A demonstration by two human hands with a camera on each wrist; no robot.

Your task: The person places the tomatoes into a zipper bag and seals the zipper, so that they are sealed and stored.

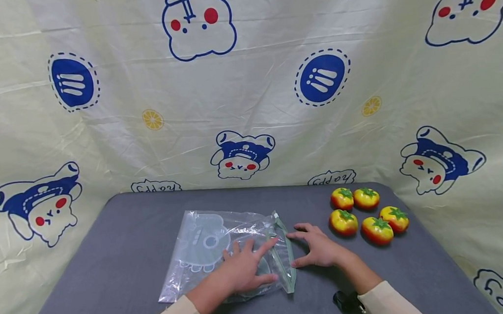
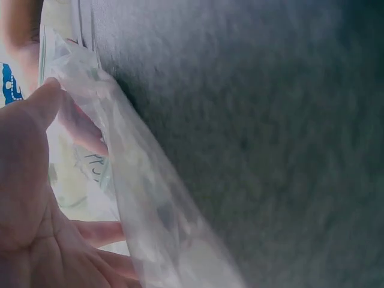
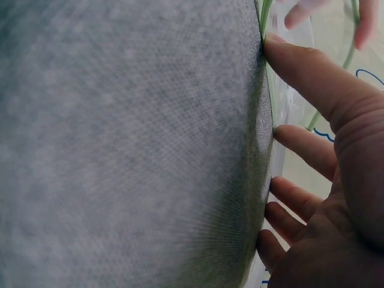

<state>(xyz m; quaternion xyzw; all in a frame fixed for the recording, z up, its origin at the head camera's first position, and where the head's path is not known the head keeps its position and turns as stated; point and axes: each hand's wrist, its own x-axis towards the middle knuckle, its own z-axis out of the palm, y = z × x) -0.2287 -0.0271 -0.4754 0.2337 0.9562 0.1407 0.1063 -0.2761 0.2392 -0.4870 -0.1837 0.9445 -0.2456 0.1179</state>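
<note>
A clear zip bag (image 1: pixel 176 276) with a pale printed figure lies flat on the grey table, its green-edged mouth (image 1: pixel 291 257) toward the right. My left hand (image 1: pixel 240 271) rests on the bag near that mouth with the fingers spread. Beside the green edge, my right hand (image 1: pixel 322 247) has its thumb and index fingertip at the strip, the thumb lower and the finger higher. In the right wrist view the thumb (image 3: pixel 318 78) meets the green strip (image 3: pixel 269 90), the other fingertips reaching the table surface. Clear film (image 2: pixel 150 180) lies by the left fingers.
Several yellow-and-red tomato-like fruits (image 1: pixel 343 222) with green leafy tops sit at the table's back right. A cream cloth (image 1: pixel 272 76) with blue cartoon prints hangs behind and beside the grey table (image 1: pixel 122 256). Dark wrist devices (image 1: pixel 344 301) sit under the sleeves.
</note>
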